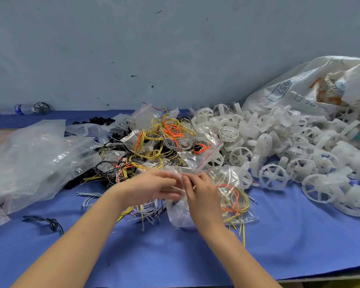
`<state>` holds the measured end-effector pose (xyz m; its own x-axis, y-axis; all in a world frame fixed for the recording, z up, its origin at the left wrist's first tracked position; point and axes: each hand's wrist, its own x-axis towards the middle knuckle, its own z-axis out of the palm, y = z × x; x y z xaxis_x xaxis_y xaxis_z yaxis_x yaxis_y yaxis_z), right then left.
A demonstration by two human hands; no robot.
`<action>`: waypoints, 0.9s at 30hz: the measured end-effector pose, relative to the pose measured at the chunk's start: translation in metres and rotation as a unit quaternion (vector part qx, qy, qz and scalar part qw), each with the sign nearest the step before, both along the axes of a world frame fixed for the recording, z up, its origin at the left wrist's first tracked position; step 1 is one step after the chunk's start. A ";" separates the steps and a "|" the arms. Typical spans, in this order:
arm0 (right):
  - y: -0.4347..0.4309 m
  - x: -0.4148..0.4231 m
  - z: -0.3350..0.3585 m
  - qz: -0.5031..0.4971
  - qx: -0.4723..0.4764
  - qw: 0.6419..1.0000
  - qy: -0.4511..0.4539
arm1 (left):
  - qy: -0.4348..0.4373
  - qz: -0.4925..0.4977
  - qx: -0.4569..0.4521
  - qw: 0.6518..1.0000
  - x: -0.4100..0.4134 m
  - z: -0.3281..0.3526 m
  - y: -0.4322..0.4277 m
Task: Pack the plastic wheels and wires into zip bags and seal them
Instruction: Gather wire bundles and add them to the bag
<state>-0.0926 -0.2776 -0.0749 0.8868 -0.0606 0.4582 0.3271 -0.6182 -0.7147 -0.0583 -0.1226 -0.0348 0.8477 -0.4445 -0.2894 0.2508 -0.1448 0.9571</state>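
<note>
Worktop: blue cloth-covered worktop, set along a grey-blue wall, carrying everything below.
Sack: white woven plastic sack, far right, slumped on its side, mouth towards the wheels.
Wheels: heap of white spoked plastic wheels, right half, spread from the sack towards the middle.
Bag stock: crumpled clear plastic bags, piled loosely at the left.
Wires: tangle of yellow, orange, black and grey wires, centre, mixed with small red-striped bags; more loose ends under the wrists.
Held bag: small clear zip bag, front centre, just before the wire tangle, body resting on the cloth, mouth up at the fingertips. Contents blurred. Coiled orange and yellow wires show through film just to the right; same bag or a neighbour, cannot tell.
Step in hand: probably working the bag's mouth; opening or sealing, unclear.
Doing it well: pinch both lips at one corner, keep wire ends off the zip track, press along to the far corner.
Left grip: left hand, fingers curled inward, tips apparently pinching the bag's upper edge.
Right grip: right hand, fingers bent likewise, nipping the same edge, nearly touching the left.
</note>
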 end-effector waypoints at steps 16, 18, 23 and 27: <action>0.005 0.044 -0.036 0.021 0.069 0.995 0.072 | -0.338 0.237 0.372 0.831 0.035 -0.059 0.029; 0.006 0.043 -0.036 0.020 0.083 0.994 0.075 | -0.365 0.243 0.389 0.810 0.034 -0.067 0.027; 0.005 0.040 -0.035 0.012 0.113 0.990 0.082 | -0.352 0.241 0.390 0.816 0.035 -0.068 0.026; 0.007 0.039 -0.033 0.006 0.114 0.990 0.087 | -0.321 0.217 0.381 0.840 0.034 -0.062 0.030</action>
<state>-0.0532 -0.2706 -0.1077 0.9523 -0.1349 0.2736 0.1923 -0.4309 -0.8817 -0.0244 -0.0925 -0.0967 0.9720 0.0525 0.2290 -0.0947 -0.8046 0.5862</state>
